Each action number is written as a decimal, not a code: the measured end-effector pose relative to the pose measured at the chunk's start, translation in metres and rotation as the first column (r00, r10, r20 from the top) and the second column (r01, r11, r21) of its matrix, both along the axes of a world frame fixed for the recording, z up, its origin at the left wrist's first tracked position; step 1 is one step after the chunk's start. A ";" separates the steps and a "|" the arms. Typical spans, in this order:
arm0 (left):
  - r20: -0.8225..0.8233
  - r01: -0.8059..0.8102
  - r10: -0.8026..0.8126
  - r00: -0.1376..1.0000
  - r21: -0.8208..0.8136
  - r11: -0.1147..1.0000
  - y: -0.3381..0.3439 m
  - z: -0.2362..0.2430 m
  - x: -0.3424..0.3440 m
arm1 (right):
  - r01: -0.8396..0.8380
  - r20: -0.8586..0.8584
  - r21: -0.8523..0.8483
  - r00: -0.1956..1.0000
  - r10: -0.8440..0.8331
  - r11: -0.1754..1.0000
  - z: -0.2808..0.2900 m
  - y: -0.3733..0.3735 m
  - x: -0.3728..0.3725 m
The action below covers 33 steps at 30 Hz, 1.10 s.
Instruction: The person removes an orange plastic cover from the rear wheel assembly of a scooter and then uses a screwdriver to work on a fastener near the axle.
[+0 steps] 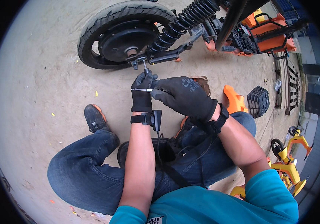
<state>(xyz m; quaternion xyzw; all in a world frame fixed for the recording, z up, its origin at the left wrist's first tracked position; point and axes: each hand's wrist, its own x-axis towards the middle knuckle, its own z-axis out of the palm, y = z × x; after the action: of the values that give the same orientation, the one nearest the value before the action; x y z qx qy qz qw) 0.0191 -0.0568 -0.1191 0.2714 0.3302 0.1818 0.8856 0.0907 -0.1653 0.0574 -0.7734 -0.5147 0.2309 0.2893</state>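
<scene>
Both my hands wear black gloves. My left hand (142, 87) is closed round the dark handle of a screwdriver-like tool (145, 65), its metal shaft pointing up to the bracket (134, 64) beside the wheel's axle. Whether its tip touches the bracket, I cannot tell. My right hand (184, 96), just to the right, grips a second tool with a slim metal shaft (140, 89), which lies across the left glove; its handle is hidden in my fingers. Ahead is a black wheel (124, 39) with a knobbly tire, and a black coil-spring shock absorber (184, 26) slants up beside it.
Orange body parts and a bare frame (257, 35) extend at the upper right. An orange plastic piece (235, 99) and a black crate (258, 101) lie on the floor to the right, near a wooden pallet (289, 86). Yellow vehicles (289, 168) stand at the lower right.
</scene>
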 end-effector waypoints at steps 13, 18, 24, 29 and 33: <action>-0.040 -0.008 0.009 0.999 0.035 0.999 0.002 0.007 0.000 | -0.015 -0.003 -0.050 1.000 0.015 0.999 -0.001 0.001 0.004; -0.007 -0.020 0.019 1.000 -0.011 1.000 0.001 0.011 -0.001 | -0.013 0.018 -0.031 1.000 0.014 0.999 -0.008 0.002 0.004; 0.011 0.095 -0.095 0.995 -0.002 0.996 0.004 0.012 -0.004 | -0.033 0.017 -0.018 0.999 0.033 0.999 -0.009 0.003 0.005; 0.096 0.111 -0.096 0.991 -0.162 0.981 0.008 0.006 -0.004 | -0.045 0.005 -0.084 0.999 0.046 0.995 -0.007 0.004 0.006; 0.204 0.149 -0.107 0.973 -0.203 0.968 0.012 -0.002 -0.007 | -0.044 0.043 -0.067 0.998 0.047 0.997 -0.011 0.004 0.005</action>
<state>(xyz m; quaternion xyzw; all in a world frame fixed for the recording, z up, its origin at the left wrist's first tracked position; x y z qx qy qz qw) 0.0126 -0.0446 -0.1213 0.1752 0.2432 0.1119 0.9475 0.0958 -0.1615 0.0466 -0.7755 -0.5306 0.2371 0.2464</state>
